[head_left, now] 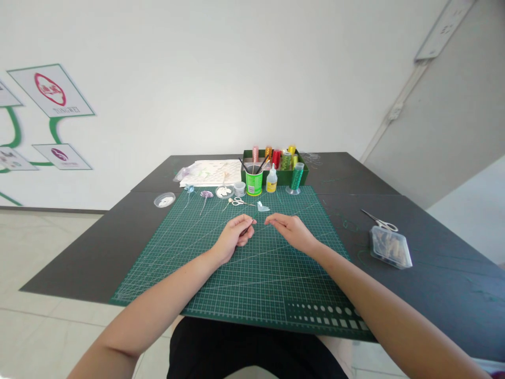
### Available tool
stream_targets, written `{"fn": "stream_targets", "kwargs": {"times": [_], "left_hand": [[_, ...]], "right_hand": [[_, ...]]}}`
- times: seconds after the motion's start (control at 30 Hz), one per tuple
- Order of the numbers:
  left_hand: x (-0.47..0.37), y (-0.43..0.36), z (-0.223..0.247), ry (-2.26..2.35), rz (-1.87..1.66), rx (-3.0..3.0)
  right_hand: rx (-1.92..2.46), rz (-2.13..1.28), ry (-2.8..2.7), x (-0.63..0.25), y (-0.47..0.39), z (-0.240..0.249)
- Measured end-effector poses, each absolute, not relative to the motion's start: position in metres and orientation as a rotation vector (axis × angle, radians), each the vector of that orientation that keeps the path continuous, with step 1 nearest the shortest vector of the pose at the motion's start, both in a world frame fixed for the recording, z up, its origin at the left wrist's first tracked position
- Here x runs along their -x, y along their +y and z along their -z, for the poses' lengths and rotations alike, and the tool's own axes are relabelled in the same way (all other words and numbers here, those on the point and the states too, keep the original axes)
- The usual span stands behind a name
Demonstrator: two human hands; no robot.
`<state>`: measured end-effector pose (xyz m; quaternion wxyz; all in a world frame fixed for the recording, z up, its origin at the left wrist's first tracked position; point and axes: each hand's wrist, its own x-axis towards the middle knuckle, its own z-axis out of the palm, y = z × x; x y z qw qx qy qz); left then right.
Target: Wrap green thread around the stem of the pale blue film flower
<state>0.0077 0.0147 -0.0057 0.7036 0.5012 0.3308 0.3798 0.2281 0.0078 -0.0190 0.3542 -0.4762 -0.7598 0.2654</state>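
Observation:
Over the middle of the green cutting mat, my left hand is closed on a thin dark item, too small to name. My right hand is a short gap to its right, fingers pressed together and pointing left; whatever they may hold is too small to see. Just beyond both hands lies a pale blue piece. White-handled scissors rest to its left, beside a small cream flower. Farther left on the mat are a purple flower and a blue flower on stems.
At the back stand a green box of thread spools, a green can with brushes, a glue bottle and a teal spool. On the right are scissors and a clear plastic box. A round dish sits left.

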Motion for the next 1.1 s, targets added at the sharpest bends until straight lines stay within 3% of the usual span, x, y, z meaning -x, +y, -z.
{"fn": "stream_targets", "kwargs": {"times": [0.73,1.1], "left_hand": [[-0.005,0.02,0.01,0.888,-0.839,-1.204],[-0.003,0.023,0.023,0.873,-0.576,-1.563]], "right_hand": [[1.132,-0.841,-2.07,-0.21,-0.015,-0.001],[1.159,-0.952,-1.799,-0.22,-0.023,-0.031]]}}
